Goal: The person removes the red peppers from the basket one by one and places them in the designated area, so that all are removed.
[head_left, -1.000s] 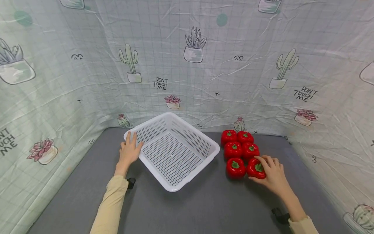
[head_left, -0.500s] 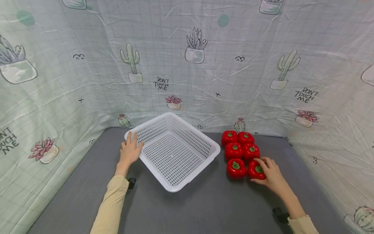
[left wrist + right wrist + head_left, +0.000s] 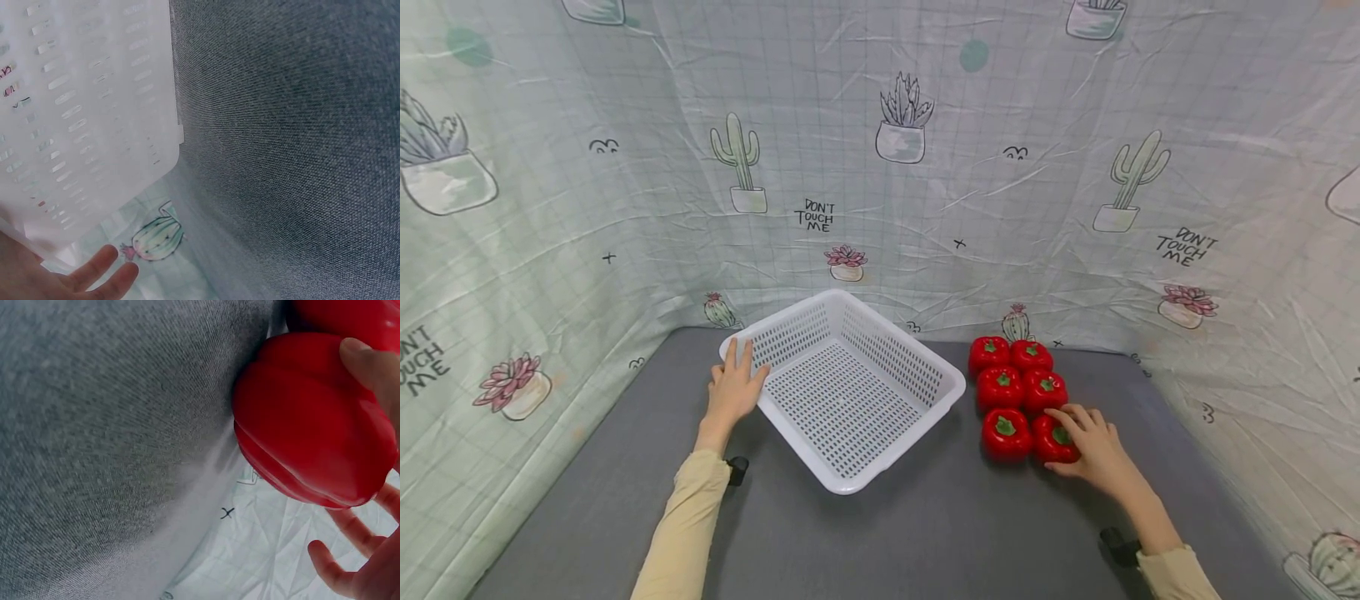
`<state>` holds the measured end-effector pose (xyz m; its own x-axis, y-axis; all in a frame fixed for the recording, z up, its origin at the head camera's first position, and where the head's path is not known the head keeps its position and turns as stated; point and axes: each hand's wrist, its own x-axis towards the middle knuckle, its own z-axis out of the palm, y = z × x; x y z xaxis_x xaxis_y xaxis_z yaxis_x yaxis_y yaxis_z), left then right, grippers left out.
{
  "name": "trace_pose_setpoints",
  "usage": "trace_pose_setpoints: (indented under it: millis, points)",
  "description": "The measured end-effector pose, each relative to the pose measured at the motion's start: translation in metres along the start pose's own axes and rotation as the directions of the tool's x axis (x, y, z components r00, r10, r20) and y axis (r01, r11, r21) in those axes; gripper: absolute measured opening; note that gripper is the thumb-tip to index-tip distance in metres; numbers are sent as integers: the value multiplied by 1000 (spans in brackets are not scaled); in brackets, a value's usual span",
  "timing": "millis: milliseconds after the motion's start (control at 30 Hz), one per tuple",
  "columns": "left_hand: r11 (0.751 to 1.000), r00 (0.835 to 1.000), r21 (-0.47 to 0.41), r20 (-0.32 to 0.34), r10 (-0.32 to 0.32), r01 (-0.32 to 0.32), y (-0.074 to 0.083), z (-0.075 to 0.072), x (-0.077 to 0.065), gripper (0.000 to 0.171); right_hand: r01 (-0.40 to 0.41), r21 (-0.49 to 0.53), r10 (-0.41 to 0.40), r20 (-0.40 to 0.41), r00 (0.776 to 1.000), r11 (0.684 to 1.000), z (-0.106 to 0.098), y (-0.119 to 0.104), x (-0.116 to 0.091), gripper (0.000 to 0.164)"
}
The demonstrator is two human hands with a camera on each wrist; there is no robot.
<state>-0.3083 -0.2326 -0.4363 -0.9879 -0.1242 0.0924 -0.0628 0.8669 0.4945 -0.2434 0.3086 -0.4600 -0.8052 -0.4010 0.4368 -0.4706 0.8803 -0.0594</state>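
Note:
A white plastic basket [image 3: 842, 408] with slotted walls stands on the grey table. My left hand [image 3: 733, 392] rests on its left corner, fingers spread and mostly straight over the rim; the left wrist view shows two fingertips [image 3: 106, 262] beyond the basket wall [image 3: 87, 125]. Several red bell peppers sit at the right in two columns of three, green stems up. My right hand [image 3: 1097, 446] grips the front right bell pepper [image 3: 1052, 439] from its right side. In the right wrist view the thumb lies against this bell pepper [image 3: 306, 419], and some fingers are partly hidden behind it.
The front left bell pepper [image 3: 1006, 435] is right beside the held one, with the others [image 3: 1000, 387] in rows behind. A patterned cloth [image 3: 850, 167] hangs around the table's back and sides. The grey table [image 3: 910, 533] extends in front of the basket.
My right hand has shifted slightly left, and the front right bell pepper now sits closer against its left neighbour. The left hand and basket stay put.

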Motion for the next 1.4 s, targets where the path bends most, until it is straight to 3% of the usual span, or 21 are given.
trace_pose_setpoints:
  millis: [767, 1067, 1400]
  points:
    - [1000, 1000, 1, -24, 3, -3, 2, 2, -1, 64, -18, -5, 18, 33, 999, 1000, 5, -3, -2, 79]
    - [1000, 1000, -30, -24, 2, -3, 1, 2, -1, 65, -6, -19, 6, 12, 1000, 1000, 5, -2, -2, 81]
    - [996, 1000, -90, 15, 23, -22, -3, -1, 0, 70, -30, 54, 32, -36, 999, 998, -2, -4, -3, 73]
